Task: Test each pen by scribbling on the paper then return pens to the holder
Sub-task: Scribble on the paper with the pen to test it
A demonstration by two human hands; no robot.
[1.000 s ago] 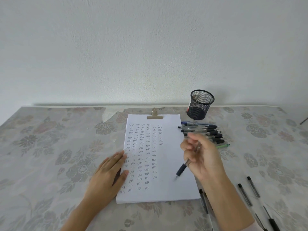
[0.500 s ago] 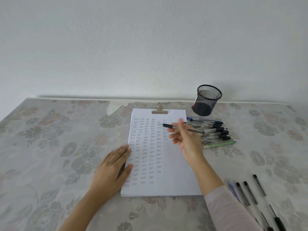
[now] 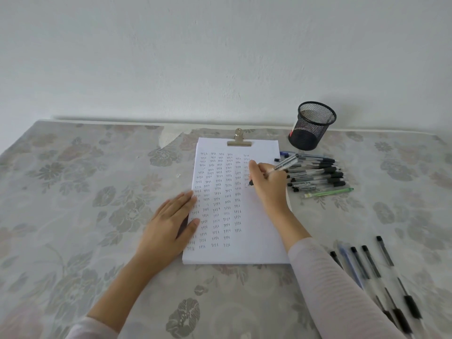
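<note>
A white sheet of paper [image 3: 254, 238] under a metal clip [image 3: 239, 141] lies mid-table, covered in columns of small handwritten marks. My right hand [image 3: 267, 184] grips a clear pen [image 3: 285, 165] in writing position, its tip touching the paper's right column. My left hand [image 3: 170, 225] lies flat with straight fingers on the paper's left edge. A black mesh pen holder [image 3: 311, 126] stands upright at the back right; I see no pens in it. A pile of several pens [image 3: 318, 176] lies to the right of the paper, a green one [image 3: 329, 192] nearest.
Several more pens [image 3: 381, 272] lie in a row at the front right, beside my right sleeve. The table wears a grey floral cloth [image 3: 85, 204], torn near the back edge. A white wall rises right behind the table.
My right hand turned the pen round from a loose hold above the sheet into a writing grip and brought its tip down onto the paper. My left hand stayed flat on the sheet.
</note>
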